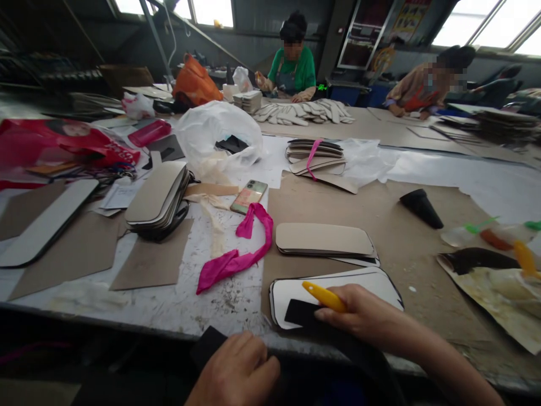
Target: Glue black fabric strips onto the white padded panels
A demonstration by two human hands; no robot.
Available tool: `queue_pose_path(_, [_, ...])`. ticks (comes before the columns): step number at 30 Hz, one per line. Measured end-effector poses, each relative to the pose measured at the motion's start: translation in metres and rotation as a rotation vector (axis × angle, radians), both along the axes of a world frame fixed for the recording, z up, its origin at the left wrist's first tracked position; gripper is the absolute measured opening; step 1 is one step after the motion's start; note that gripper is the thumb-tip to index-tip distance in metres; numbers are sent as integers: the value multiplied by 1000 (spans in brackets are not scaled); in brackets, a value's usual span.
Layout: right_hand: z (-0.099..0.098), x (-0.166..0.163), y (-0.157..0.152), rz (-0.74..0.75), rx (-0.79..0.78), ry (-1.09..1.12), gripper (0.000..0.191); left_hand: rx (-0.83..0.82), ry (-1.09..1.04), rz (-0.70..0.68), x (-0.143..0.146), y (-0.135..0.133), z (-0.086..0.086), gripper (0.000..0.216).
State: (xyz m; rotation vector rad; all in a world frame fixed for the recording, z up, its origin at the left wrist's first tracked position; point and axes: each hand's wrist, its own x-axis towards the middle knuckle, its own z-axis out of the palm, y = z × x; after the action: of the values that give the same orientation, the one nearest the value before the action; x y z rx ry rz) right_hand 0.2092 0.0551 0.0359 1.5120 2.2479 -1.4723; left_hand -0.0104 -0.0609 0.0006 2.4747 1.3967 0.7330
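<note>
My right hand (359,316) is closed around a yellow-handled tool (323,296), with the tool's working end hidden. Under those same fingers, a black strip (298,313) lies across a white rounded panel (350,285) at the table's front edge. Below the edge, my left hand (239,369) is curled shut on a black piece (207,345) that sticks out past its knuckles. Whether this piece joins the strip is hidden. Just behind the white panel lies a small stack of beige rounded panels (323,238). A bright pink cloth strip (257,248) curls to its left.
Left are a panel stack (156,192), phone (249,196) and white plastic bag (220,132). A tied bundle (316,158) lies beyond. Right are a black cone (421,207) and a stained container (507,287) with a yellow handle. Two co-workers (296,67) work opposite.
</note>
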Motion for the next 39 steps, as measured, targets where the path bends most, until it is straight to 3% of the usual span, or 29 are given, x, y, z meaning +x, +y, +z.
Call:
queue_pose_path(3, [0,-17,18,118,-15,-151,25,194,12,29,-1,10,-7,30])
queue_pose_path(7, [-3,-27,34,207,39,-223,25,357,-37,23,-1,17,-31,30])
queue_pose_path(13, [-12,-31,41,243,40,-249,25,349,-98,10,5,23,-52,30])
queue_pose_path(24, [-12,-36,45,326,71,-270,22,336,-94,13,8,29,-58,27])
queue_pose_path(28, [-10,-39,41,373,130,-299,22,250,-57,-7,6,28,-63,30])
queue_pose_path(33, [-3,0,24,328,229,-382,18,296,-66,-3,3,30,-70,32])
queue_pose_path(39, [5,70,7,-10,246,-427,19,326,-29,-26,1,30,-71,33])
